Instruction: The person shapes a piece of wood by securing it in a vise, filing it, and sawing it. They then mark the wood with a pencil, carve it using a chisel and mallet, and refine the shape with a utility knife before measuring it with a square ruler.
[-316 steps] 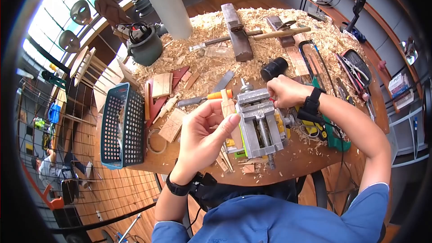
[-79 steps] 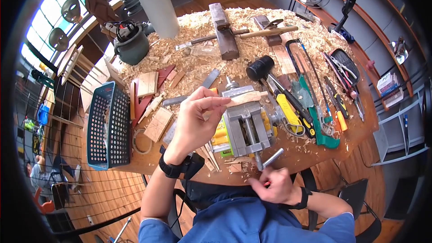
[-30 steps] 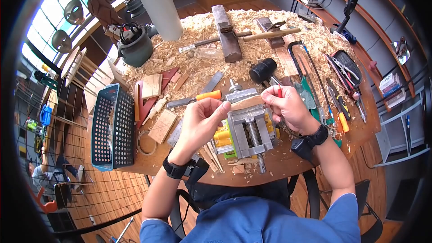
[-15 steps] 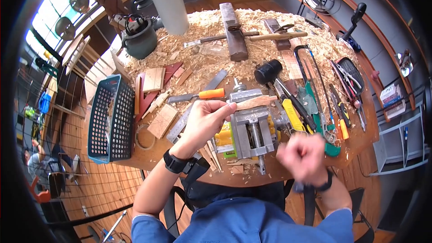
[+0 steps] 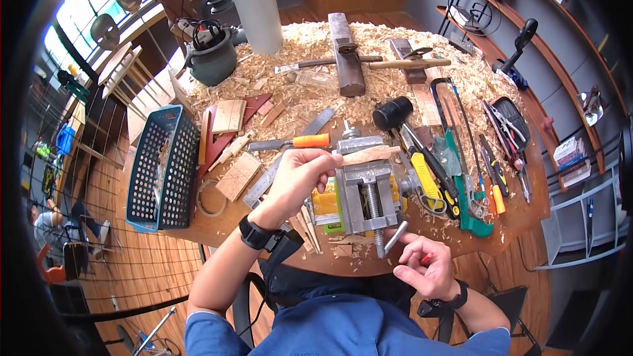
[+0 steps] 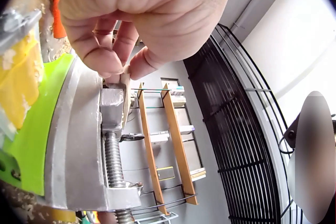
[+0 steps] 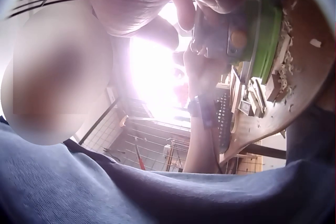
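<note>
A pale carved wood piece [image 5: 372, 154] lies across the top of the grey metal vise [image 5: 356, 207]. My left hand [image 5: 297, 178] pinches its left end between thumb and fingers. The left wrist view shows the left hand [image 6: 152, 19] gripping the wood [image 6: 126, 90] just by the vise jaws. Beside the vise's front handle [image 5: 395, 238] is my right hand [image 5: 427, 269], index finger extended close to the bar; contact is unclear. Its other fingers curl round a small red object [image 5: 427, 260], mostly hidden. The right wrist view shows the right hand [image 7: 142, 3] blurred.
Right of the vise lie a black mallet [image 5: 392, 113], a yellow cutter [image 5: 427, 181] and a green-handled saw [image 5: 476, 225]. An orange-handled chisel [image 5: 311, 140], wood blocks [image 5: 239, 177] and a perforated basket [image 5: 161, 178] lie left. Planes [image 5: 347, 59] rest among shavings.
My right hand has left the wood's right end and moved down to the vise handle, which now angles out to the right. The left hand keeps its pinch on the wood.
</note>
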Demonstrator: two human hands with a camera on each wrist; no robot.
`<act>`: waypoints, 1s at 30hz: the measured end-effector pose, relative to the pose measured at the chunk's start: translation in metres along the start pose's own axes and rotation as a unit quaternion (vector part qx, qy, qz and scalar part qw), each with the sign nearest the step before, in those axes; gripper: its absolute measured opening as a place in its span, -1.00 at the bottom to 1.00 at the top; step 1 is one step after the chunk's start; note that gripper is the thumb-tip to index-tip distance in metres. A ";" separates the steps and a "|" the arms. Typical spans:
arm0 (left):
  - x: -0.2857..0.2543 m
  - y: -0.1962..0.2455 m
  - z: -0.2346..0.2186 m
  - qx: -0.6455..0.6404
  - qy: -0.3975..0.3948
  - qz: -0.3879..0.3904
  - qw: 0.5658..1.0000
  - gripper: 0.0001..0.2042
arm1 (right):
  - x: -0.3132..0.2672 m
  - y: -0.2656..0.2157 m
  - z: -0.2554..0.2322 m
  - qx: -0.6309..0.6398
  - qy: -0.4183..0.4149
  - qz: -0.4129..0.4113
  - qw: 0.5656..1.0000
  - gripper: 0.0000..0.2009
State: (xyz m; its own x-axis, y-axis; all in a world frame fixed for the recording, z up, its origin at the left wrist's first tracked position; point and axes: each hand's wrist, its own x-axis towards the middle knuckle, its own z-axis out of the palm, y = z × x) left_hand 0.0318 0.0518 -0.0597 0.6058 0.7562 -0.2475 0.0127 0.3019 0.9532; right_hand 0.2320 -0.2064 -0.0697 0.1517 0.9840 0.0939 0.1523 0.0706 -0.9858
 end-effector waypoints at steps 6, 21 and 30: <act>0.002 0.003 0.000 0.005 -0.013 -0.011 1.000 -0.82 | 0.014 -0.013 0.023 -0.284 -0.004 -0.300 0.911 -0.66; 0.007 0.007 0.011 0.003 -0.003 -0.044 0.999 -0.81 | 0.019 0.001 0.037 -0.523 -0.116 -0.362 0.763 -0.83; 0.004 0.001 0.008 -0.059 0.009 -0.075 0.995 -0.83 | 0.009 0.001 0.035 -0.384 0.012 -0.349 0.855 -0.73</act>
State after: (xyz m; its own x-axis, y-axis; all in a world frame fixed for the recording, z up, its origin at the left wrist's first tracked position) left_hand 0.0407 0.0504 -0.0586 0.5899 0.7077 -0.3889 0.0079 0.4765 0.8791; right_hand 0.1993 -0.1914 -0.0749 -0.2185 0.7419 0.6338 0.8091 0.5009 -0.3074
